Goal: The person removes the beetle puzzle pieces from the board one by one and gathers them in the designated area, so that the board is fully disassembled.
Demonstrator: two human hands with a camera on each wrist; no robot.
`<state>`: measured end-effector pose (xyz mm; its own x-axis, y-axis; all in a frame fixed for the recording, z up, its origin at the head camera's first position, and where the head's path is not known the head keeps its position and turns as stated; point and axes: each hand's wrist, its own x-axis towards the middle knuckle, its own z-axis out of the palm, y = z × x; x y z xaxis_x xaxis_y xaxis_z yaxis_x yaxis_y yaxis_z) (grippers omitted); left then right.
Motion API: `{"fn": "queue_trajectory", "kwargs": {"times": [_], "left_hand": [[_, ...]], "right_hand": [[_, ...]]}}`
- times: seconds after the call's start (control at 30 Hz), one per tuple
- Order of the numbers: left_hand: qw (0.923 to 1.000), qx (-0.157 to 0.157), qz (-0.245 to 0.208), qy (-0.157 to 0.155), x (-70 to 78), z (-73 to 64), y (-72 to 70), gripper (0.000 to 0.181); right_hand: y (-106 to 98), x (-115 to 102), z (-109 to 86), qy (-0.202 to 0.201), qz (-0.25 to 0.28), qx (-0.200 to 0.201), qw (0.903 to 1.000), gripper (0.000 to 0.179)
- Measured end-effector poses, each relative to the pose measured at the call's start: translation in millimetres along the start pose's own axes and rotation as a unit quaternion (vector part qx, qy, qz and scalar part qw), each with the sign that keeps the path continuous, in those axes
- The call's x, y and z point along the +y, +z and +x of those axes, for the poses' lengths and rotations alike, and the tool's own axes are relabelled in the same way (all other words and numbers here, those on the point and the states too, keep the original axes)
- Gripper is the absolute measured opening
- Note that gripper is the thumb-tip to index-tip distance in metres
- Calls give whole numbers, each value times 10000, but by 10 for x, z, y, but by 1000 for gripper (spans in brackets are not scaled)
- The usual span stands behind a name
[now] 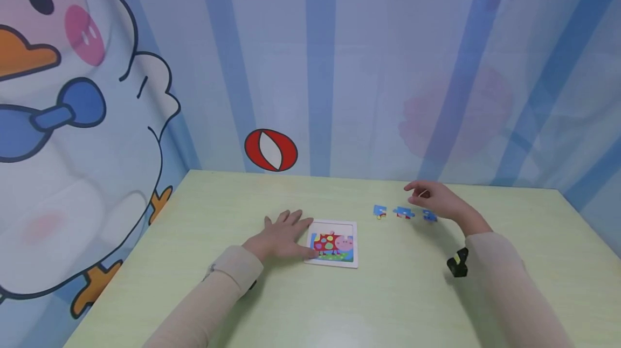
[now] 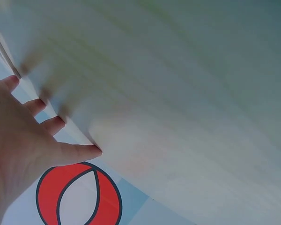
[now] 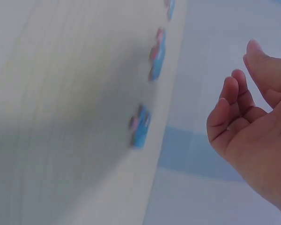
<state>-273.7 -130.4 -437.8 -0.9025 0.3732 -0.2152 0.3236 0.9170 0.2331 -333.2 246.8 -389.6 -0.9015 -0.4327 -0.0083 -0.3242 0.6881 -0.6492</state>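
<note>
A white-framed jigsaw puzzle (image 1: 356, 245) lies on the table, its lower part filled with a pink pig in spotted red clothes, its top strip bare white. My left hand (image 1: 280, 238) rests at the frame's left side, fingers spread, thumb over the lower left corner. To the right, three blue puzzle pieces lie in a row: a left one (image 1: 380, 211), a middle one (image 1: 403, 212) and a right one (image 1: 429, 215). Above the right piece hovers my right hand (image 1: 439, 201), fingers loosely bent. In the right wrist view nothing shows between its thumb and fingers.
The pale table (image 1: 388, 305) ends at a blue striped cloth backdrop (image 1: 364, 68). A large duck picture (image 1: 63, 186) is printed on the cloth at left, and a red and white ball (image 1: 286, 151) near the table's back edge. A black wrist device (image 1: 458, 263) sits at the right cuff.
</note>
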Motion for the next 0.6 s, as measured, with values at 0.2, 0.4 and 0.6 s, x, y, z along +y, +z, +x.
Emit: {"fn": "queue_trajectory", "kwargs": {"times": [0.2, 0.4, 0.6], "left_hand": [[10000, -19, -42, 6, 5, 0, -1, 87], [10000, -9, 13, 8, -3, 12, 9, 87], [10000, -29, 25, -60, 6, 7, 4, 88]], "right_hand": [[148, -278, 116, -364, 48, -107, 9993, 34], [360, -522, 222, -765, 263, -319, 9962, 34], [622, -730, 292, -1089, 197, -527, 9925, 35]]}}
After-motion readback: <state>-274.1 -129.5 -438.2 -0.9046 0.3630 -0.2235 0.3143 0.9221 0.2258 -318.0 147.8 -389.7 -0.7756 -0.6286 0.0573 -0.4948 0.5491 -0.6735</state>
